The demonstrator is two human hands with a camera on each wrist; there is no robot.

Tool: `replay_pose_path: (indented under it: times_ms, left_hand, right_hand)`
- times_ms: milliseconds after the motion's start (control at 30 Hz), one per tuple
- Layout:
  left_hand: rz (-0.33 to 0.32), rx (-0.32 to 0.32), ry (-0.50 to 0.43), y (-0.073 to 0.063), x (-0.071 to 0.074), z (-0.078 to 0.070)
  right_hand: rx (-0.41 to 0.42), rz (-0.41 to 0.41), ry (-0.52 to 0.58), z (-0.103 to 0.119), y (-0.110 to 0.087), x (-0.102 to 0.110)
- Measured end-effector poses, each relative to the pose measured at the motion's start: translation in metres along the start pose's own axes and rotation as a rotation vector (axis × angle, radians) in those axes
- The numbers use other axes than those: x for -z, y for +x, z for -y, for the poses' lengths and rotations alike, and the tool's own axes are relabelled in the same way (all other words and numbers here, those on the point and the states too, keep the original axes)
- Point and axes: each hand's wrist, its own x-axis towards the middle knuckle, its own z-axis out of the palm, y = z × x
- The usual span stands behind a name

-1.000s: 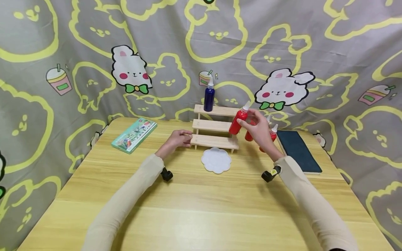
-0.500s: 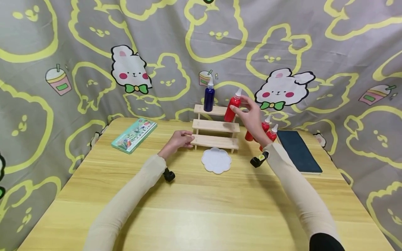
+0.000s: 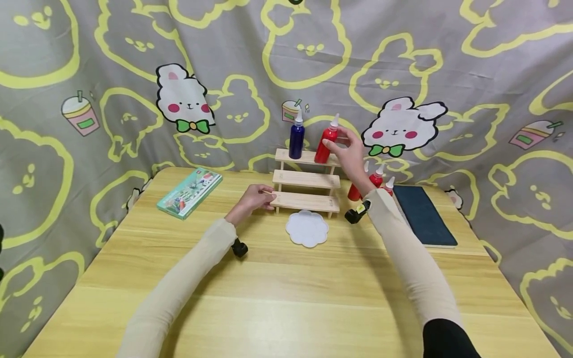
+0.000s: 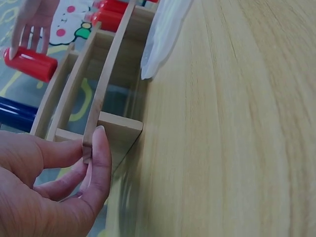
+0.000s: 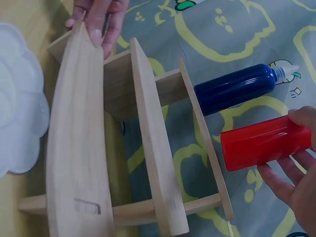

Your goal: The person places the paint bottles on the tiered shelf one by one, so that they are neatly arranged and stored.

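A three-tier wooden stand (image 3: 307, 179) stands at the back of the table. My left hand (image 3: 253, 200) pinches the left end of its lowest step (image 4: 101, 94) between thumb and fingers. A red squeeze bottle (image 3: 326, 144) with a white nozzle is gripped by my right hand (image 3: 351, 151), slightly tilted. In the right wrist view, a small gap separates its base from the top step (image 5: 205, 143). On the left part of that step a dark blue bottle (image 3: 296, 141) stands upright. More red bottles (image 3: 375, 179) stand right of the stand, partly behind my right forearm.
A white flower-shaped palette (image 3: 307, 228) lies in front of the stand. To the right is a dark blue book (image 3: 424, 216); at the left lies a green flat box (image 3: 190, 193). A patterned curtain (image 3: 250, 54) hangs close behind the table.
My right hand has carried the red bottle up and to the left, from beside the stand to over its top step, and the bottle leans less. My left hand stays at the lowest step.
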Motion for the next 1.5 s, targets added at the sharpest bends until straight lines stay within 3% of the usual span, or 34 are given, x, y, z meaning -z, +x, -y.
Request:
replay_pose_path:
  times_ms: [300,500,733,967,1167,1300,1500]
  left_hand:
    - [0.008,-0.030,0.025,-0.002,-0.002,0.001]
    - [-0.003,-0.035,0.039,-0.004,-0.004,0.004]
    - [0.010,-0.050,0.052,-0.005,-0.006,0.007]
    - [-0.009,-0.067,0.091,-0.010,0.005,0.012]
    - [0.003,-0.081,0.100,-0.011,0.005,0.014]
    - [-0.012,-0.074,0.108,-0.009,0.003,0.013]
    - [-0.021,-0.135,0.136,-0.004,-0.002,0.006]
  right_hand:
    - [0.041,-0.007,0.007,-0.007,0.010,-0.012]
    - [0.091,0.054,0.008,-0.018,0.009,-0.012]
    - [0.080,0.057,-0.052,-0.026,0.006,-0.010]
    - [0.071,0.054,0.018,-0.012,-0.007,-0.027]
    - [0.086,0.040,0.026,0.005,-0.019,-0.029]
    - [0.063,0.067,0.021,0.005,-0.018,-0.025]
    - [0.090,0.056,0.023,0.008,-0.011,-0.017]
